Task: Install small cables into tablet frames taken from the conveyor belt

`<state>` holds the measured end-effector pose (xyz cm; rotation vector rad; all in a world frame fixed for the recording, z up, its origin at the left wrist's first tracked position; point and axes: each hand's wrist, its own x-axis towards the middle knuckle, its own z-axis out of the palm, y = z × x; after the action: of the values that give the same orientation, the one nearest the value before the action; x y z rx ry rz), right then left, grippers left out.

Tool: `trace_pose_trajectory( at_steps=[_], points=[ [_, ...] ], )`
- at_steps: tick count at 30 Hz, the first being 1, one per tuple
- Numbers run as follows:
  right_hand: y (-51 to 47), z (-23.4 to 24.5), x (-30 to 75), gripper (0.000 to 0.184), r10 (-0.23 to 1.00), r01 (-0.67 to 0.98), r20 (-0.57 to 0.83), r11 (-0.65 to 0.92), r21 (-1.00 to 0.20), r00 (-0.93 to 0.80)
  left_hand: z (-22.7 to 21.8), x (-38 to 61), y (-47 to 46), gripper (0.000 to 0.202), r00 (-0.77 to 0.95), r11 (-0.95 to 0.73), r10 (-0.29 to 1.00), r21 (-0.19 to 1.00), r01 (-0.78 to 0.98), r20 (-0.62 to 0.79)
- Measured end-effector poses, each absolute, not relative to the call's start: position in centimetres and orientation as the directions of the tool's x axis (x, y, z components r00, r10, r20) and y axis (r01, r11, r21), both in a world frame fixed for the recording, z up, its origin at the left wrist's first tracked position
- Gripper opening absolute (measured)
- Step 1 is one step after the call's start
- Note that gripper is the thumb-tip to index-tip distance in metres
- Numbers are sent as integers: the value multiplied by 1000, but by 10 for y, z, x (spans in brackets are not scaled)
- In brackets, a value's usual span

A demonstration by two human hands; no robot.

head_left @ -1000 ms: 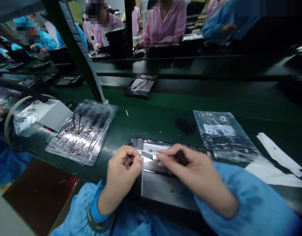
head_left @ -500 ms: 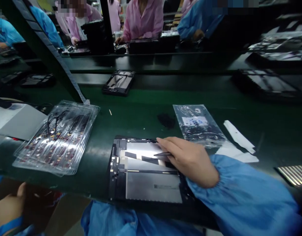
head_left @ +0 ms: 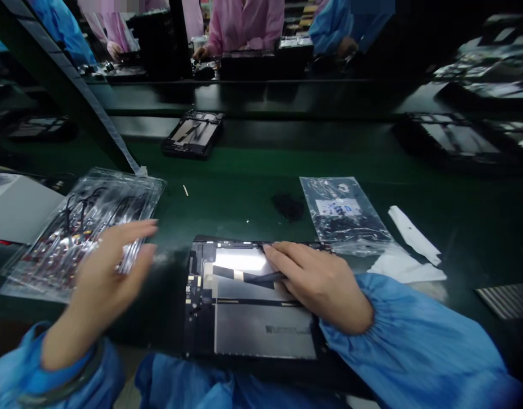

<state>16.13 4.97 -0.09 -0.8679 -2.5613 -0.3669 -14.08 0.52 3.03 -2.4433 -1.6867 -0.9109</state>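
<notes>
My right hand (head_left: 318, 281) rests on the opened tablet (head_left: 248, 307) at the near edge of the green table (head_left: 244, 199), fingers pinched narrow on a thin dark tool (head_left: 265, 278) whose tip sits on the black strip (head_left: 227, 274) lying across the shiny upper panel. A second ago both hands were pinched together over that strip; half a second ago my left hand had dropped off low at the near left, and now my left hand (head_left: 105, 278) is up again, grip wide and holding nothing, fingers spread and blurred over the near right edge of the clear blister tray (head_left: 80, 227) of small cabled parts left of the tablet. So the strip looks laid down, held only by the tool, and the free hand has gone to the parts tray; I judge placing is done and a part is wanted. Tablet itself has not shifted on the table. Right of it lies a clear bag (head_left: 344, 213) with a white label, then white paper scraps (head_left: 410, 250). Far centre, another open tablet (head_left: 193, 133) sits on the belt; people in pink and blue sleeves work at the far table.
</notes>
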Motion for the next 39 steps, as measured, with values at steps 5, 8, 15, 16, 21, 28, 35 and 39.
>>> trace_pose_trajectory(
  at_steps=[5,8,15,16,21,28,35,39],
  points=[
    [50,-3,163,32,576,656,545,752,-60,-610,14,-61,48,14,742,-776,631,209,595,227],
    [50,-4,165,30,598,671,558,735,-96,-575,6,-56,53,16,743,-791,611,206,576,272],
    [49,-1,163,28,554,642,456,765,51,-696,3,-59,52,14,726,-787,617,240,568,305],
    [49,0,162,28,551,639,435,765,78,-713,3,-58,52,14,726,-788,615,239,567,308],
    [47,3,160,31,544,640,401,752,156,-737,2,-56,53,15,747,-805,593,224,549,300],
    [46,10,160,31,513,618,402,763,192,-758,3,-55,50,22,838,-846,529,4,533,137],
    [41,15,185,35,558,608,360,793,32,-747,4,-58,54,31,760,-766,627,317,559,173],
    [39,12,191,33,544,614,377,784,89,-749,3,-56,54,33,791,-804,590,209,557,162]
  ],
)
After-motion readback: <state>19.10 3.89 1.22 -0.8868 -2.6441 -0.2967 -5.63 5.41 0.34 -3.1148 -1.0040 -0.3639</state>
